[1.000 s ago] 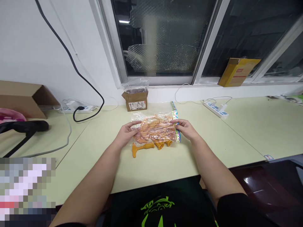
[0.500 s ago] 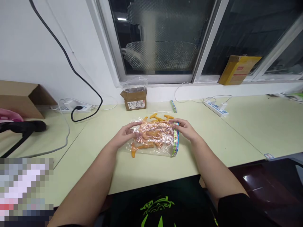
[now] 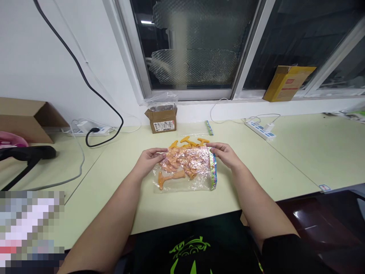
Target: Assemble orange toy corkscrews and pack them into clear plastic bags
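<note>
A clear plastic bag [image 3: 196, 182] with a colourful strip [image 3: 213, 171] along its right side stretches between my hands, above the pale green table. My left hand [image 3: 149, 161] pinches its upper left corner between thumb and fingers. At the upper right corner, by the strip, my right hand [image 3: 224, 154] grips it the same way. Several orange-yellow T-shaped pieces [image 3: 171, 177] show through the film; whether they lie inside or under the bag I cannot tell. More yellow pieces [image 3: 189, 142] stick out uncovered beyond its far edge.
Behind the bag stand a small open cardboard box [image 3: 162, 120] and another flat clear bag [image 3: 194, 129]. Power strips lie right [image 3: 259, 129] and left [image 3: 104, 131]. A black cable [image 3: 85, 78] hangs at left, near a large carton [image 3: 23, 118]. A yellow package [image 3: 289, 83] leans on the window.
The bag has been pulled flatter and smoother between my hands. Its strip has shifted slightly right, and its near edge covers the T-shaped piece at lower left more fully.
</note>
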A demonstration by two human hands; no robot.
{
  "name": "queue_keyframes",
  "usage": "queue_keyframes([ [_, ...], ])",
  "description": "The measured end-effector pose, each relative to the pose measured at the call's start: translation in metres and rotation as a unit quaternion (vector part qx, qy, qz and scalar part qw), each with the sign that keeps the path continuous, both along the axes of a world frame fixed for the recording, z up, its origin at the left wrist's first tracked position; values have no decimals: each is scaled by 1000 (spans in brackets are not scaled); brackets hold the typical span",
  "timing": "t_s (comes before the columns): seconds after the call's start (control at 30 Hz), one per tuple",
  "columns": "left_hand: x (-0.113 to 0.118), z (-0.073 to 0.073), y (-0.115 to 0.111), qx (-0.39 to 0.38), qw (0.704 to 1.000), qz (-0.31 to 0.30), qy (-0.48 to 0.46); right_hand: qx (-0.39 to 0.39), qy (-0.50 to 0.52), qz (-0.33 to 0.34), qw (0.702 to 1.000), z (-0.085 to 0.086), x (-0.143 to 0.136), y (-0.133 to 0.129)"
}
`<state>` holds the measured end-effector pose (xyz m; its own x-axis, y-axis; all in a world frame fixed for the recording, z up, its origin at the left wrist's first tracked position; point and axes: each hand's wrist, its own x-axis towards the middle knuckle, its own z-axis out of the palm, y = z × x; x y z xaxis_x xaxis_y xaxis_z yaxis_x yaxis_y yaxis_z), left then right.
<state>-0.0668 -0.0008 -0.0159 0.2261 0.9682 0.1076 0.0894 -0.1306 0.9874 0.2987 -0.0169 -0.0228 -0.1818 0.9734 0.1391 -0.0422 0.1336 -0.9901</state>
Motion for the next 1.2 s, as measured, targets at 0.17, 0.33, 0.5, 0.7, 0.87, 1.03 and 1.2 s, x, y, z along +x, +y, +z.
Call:
queue_keyframes([
  [0.17, -2, 1, -1, 5, 1000, -8, -24, -33, 33, 35, 998, 6, -3, -8],
  [0.33, 3, 2, -1, 43, 995, 38, -84, -41, 25, 67, 997, 8, -10, -13],
  [0.5, 5, 1, -1, 8, 995, 2, -98, 14, 41, -58, 997, 1, -16, -6],
  [0.7, 5, 1, -5, -32, 998, -30, -50, -43, 62, 25, 997, 2, -22, -10],
  [0.87, 8, 6, -7, -31, 998, -21, -51, -42, 29, 7, 999, 2, -23, -11],
  [1.03, 7, 9, -8, -20, 999, -12, -44, -47, 67, -41, 996, 1, -22, -6],
  [1.2, 11, 9, -10, 1, 1000, -6, -25, -79, 78, -98, 989, -5, -29, -4],
])
